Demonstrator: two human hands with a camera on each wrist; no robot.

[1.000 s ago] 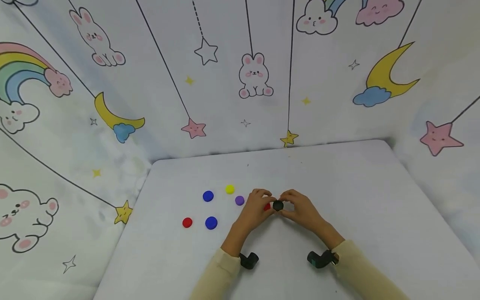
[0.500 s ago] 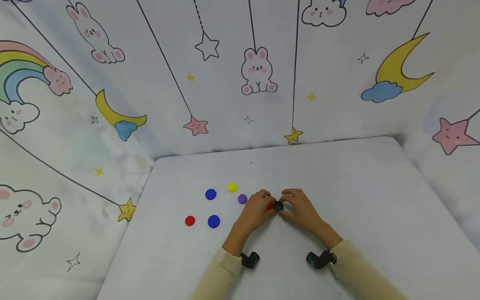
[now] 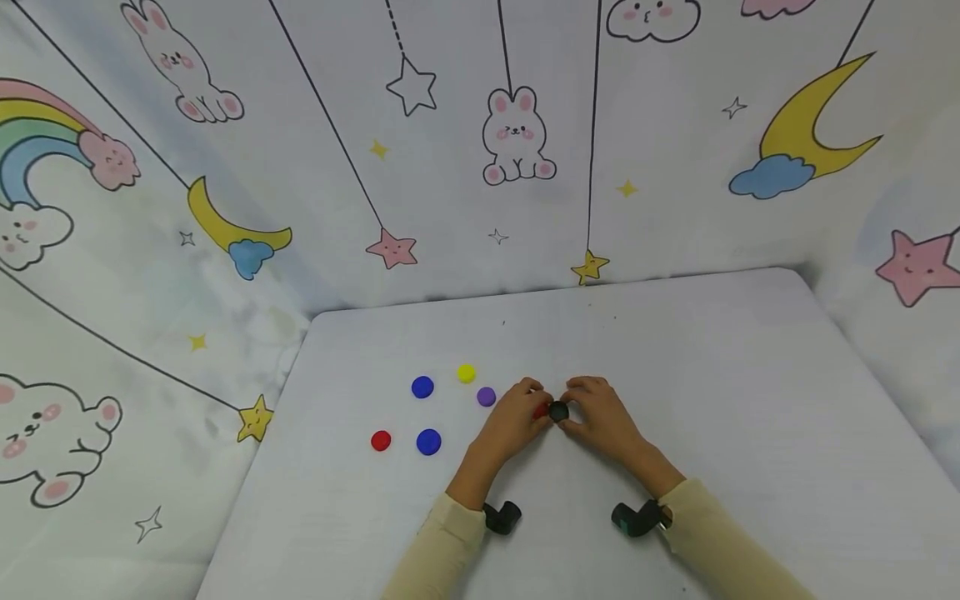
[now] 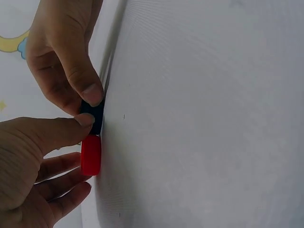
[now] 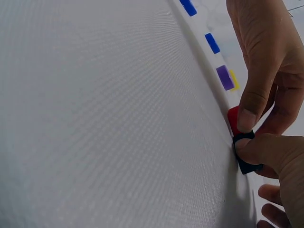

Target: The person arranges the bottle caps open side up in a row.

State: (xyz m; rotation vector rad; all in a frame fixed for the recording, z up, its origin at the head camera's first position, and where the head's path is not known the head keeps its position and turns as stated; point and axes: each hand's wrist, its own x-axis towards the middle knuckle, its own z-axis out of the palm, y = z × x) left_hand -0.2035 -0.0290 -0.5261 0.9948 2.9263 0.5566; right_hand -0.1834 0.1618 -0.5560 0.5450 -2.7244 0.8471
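Observation:
A small black disc (image 3: 558, 411) lies on the white table between both hands. My left hand (image 3: 510, 421) pinches it from the left, its thumb (image 4: 84, 119) on the dark side. From the right, my right hand (image 3: 606, 421) pinches the same disc, with its thumb (image 5: 243, 146) against the edge. A red disc (image 4: 90, 155) sits right beside the black one, edge to edge, partly covered by the left fingers in the head view.
Left of the hands lie a purple disc (image 3: 486, 397), a yellow disc (image 3: 467, 373), a blue disc (image 3: 422, 387), another blue disc (image 3: 429, 442) and a second red disc (image 3: 381, 441). Behind the table (image 3: 720, 350) hangs a printed cloth (image 3: 442, 192).
The black disc has shifted slightly left, closer against the red disc, with both hands on it. The head view has tilted a little; the other discs stay put.

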